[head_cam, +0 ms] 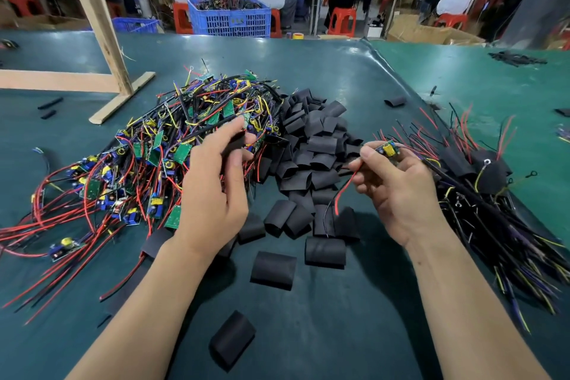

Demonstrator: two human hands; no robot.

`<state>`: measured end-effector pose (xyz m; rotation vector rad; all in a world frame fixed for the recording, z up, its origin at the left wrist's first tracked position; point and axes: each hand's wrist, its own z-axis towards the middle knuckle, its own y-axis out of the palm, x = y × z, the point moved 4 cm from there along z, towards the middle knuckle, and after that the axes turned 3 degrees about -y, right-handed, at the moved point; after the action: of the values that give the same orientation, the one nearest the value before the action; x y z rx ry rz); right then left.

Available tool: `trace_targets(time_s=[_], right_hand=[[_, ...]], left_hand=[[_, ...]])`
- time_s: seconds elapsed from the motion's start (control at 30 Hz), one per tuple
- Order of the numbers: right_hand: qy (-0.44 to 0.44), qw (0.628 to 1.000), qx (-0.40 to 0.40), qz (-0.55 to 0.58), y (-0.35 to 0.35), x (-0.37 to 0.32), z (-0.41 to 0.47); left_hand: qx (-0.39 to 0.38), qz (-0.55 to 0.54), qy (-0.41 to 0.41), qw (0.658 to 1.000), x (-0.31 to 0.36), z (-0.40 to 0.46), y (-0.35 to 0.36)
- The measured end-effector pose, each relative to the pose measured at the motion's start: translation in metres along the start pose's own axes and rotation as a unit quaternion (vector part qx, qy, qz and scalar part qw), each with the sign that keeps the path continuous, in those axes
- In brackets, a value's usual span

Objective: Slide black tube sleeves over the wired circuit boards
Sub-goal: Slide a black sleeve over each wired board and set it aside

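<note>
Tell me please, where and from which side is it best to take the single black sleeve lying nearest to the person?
Probably across its two long folded edges, coming from above. This black sleeve lies flattened on the green mat, apart from the others, so fingers can pinch its sides; squeezing them would likely pop the open end wider for a board.

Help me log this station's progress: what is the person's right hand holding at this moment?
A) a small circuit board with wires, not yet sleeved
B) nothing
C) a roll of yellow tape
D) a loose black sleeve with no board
A: the right hand pinches a bare circuit board in its fingers, its red wire hanging loose with no sleeve on it.
</note>
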<state>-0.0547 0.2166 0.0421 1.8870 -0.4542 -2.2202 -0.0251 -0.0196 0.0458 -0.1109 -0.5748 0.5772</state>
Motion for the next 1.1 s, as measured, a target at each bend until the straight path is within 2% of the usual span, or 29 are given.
trace_targets(time_s=[0.07, 0.17, 0.33, 0.47, 0.63, 0.7, 0.97, 1.1], right_hand=[[-0.008, 1.0, -0.01, 0.018, 0.0, 0.0, 0.0], [-0.015, 1.0, -0.026, 0.009, 0.003, 0.002, -0.001], [-0.011, 0.998, -0.023, -0.052, 0.005, 0.005, -0.001], [-0.027, 0.998, -0.039, -0.05, 0.01, 0.004, -0.003], [-0.092, 0.993, 0.052, 0.059, 0.001, -0.007, 0.0], [-0.101, 0.989, 0.064, 0.091, -0.002, -0.009, 0.001], [-0.055, 0.981, 0.085, 0.166, -0.001, -0.005, 0.001], [-0.042, 0.983, 0.102, 0.146, 0.006, 0.001, -0.002]], left_hand=[[0.019, 0.066, 0.054, 0.996, 0.005, 0.0, -0.002], [0.026, 0.102, 0.053, 0.993, 0.006, 0.001, -0.003], [-0.062, 0.094, 0.04, 0.993, 0.005, 0.001, 0.004], [-0.087, 0.077, 0.035, 0.993, 0.005, -0.001, 0.005], [-0.161, 0.003, -0.027, 0.987, 0.007, -0.007, 0.014], [-0.18, -0.011, -0.039, 0.983, 0.009, -0.009, 0.018], [-0.205, -0.039, -0.048, 0.977, 0.011, -0.014, 0.024], [-0.223, -0.039, -0.057, 0.972, 0.013, -0.018, 0.032]])
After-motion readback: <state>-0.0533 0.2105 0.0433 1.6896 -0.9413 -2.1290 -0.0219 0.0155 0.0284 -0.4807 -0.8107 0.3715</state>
